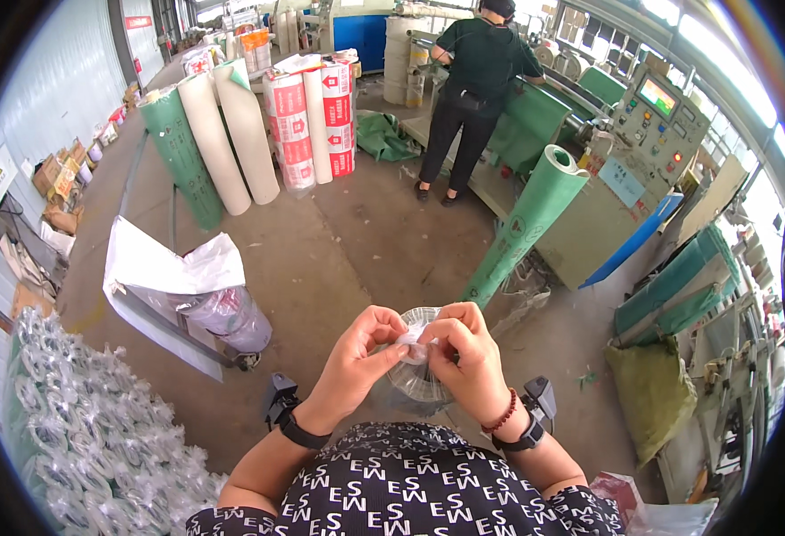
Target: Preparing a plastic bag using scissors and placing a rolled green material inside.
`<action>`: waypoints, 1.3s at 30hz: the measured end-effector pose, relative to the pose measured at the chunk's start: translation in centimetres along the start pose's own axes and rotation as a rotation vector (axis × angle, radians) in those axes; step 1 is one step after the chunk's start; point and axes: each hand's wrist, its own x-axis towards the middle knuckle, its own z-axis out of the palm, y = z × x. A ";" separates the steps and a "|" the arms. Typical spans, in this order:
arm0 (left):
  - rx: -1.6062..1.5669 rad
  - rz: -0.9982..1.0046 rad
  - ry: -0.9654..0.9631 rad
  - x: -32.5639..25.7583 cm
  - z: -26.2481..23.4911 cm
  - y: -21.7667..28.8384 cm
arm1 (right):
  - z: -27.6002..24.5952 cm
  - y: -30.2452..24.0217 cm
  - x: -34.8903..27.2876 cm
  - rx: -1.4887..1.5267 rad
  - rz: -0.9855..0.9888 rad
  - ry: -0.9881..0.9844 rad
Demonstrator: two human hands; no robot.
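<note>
In front of my body stands an upright roll wrapped in clear plastic (417, 386), its film creased toward the top. The gathered end of the plastic film (414, 352) is bunched between my two hands. My left hand (356, 353) is closed, thumb and fingers pinching the bunch from the left. From the right, my right hand (471, 357) pinches the same bunch with bent fingers. The fingertips of both hands nearly meet, so the exact shape of the gathered film is partly hidden.
Many plastic-wrapped rolls (97, 420) crowd the lower left. A bagged bin (236, 320) stands left, a tall green roll (526, 228) ahead right. Green and cream rolls (209, 143) stand farther off. A person (480, 80) works at a machine with a control panel (656, 125).
</note>
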 end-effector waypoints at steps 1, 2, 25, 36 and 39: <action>-0.002 0.000 -0.002 0.0 0.0 0.0 | 0.0 0.2 0.0 -0.013 -0.053 0.010; -0.100 -0.018 -0.014 -0.1 -0.1 0.1 | -0.1 -0.2 -0.2 -0.016 -0.052 0.011; -0.167 0.026 -0.114 -1.0 -3.4 3.1 | 3.8 -4.2 -1.1 -0.069 0.096 0.047; 0.440 0.347 -0.096 -1.7 -5.8 2.4 | 5.7 -3.5 -0.5 0.031 -0.089 0.068; 0.386 0.273 -0.104 -2.1 -6.4 1.8 | 6.8 -3.6 0.3 0.780 0.089 0.035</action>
